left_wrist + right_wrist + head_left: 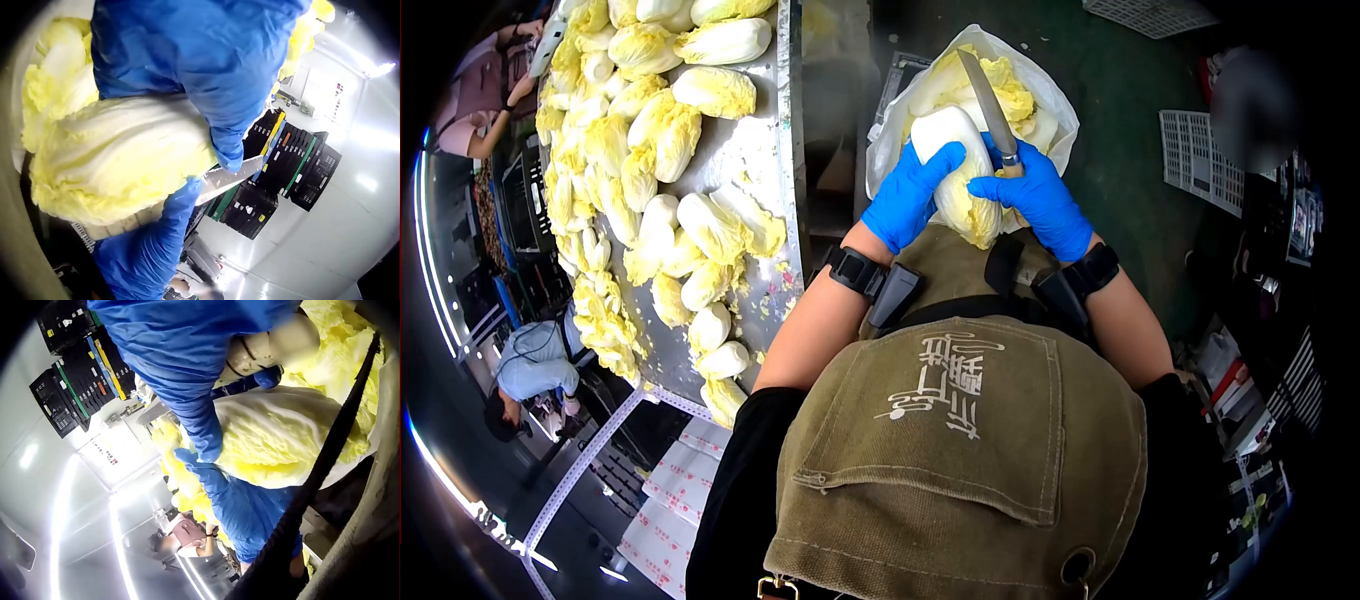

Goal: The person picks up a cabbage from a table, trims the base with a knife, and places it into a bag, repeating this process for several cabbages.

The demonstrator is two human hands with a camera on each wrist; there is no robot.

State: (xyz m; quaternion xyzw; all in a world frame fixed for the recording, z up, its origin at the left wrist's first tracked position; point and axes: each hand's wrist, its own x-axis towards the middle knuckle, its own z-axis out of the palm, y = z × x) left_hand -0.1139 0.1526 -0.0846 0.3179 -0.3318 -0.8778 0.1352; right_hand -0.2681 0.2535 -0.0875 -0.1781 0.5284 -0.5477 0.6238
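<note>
Both blue-gloved hands hold one napa cabbage [962, 180] [119, 156] [281, 434] over an open white bag [1050, 85] in front of the apron. On its left side, the left hand [912, 195] [194, 56] [244, 512] grips it, thumb across the top. From the other side the right hand [1040, 200] [147, 256] [181, 356] steadies the cabbage with its thumb while its fingers are wrapped round the handle of a knife [992, 105] [228, 181]. In the head view the blade points up and away, over leaves in the bag.
A metal table [745, 160] on the left carries many cabbages [665, 130] and loose leaves. White crates [1200, 155] lie on the floor to the right. Two people [535, 365] are beyond the table at far left. Printed boxes [675, 500] stand below the table's near end.
</note>
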